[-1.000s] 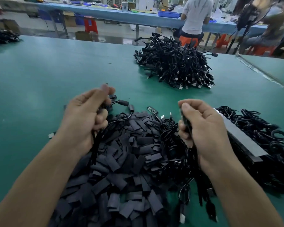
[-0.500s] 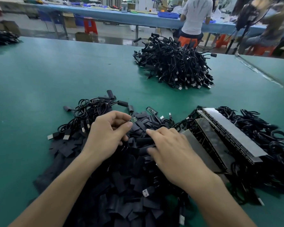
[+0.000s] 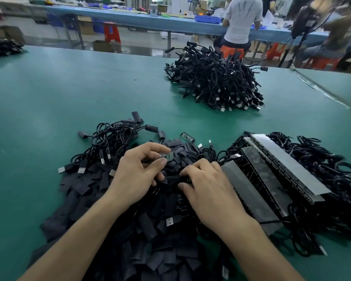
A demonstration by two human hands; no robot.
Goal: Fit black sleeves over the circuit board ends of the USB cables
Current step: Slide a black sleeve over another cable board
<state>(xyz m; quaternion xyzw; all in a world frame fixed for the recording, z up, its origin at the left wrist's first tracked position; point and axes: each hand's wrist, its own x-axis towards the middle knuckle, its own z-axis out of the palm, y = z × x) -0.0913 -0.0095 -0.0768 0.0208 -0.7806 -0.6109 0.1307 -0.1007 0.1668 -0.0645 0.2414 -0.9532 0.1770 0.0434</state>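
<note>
Now | L hand (image 3: 138,175) pinches green circuit board (image 3: 168,156) | R hand (image 3: 209,189) curled on flat matte sleeves (image 3: 83,185), grip unclear

right hand (image 3: 209,191): fingertips buried in the sleeves (image 3: 150,250) — we cannot tell what they hold.
sleeves: pile cut off by the bottom edge.
circuit board (image 3: 168,156): too small for us to read, partly covered by the left hand (image 3: 138,175).
cable heap (image 3: 2,46), upper left: cropped by the left edge.
seated person (image 3: 340,31), upper right: blurred.
</note>
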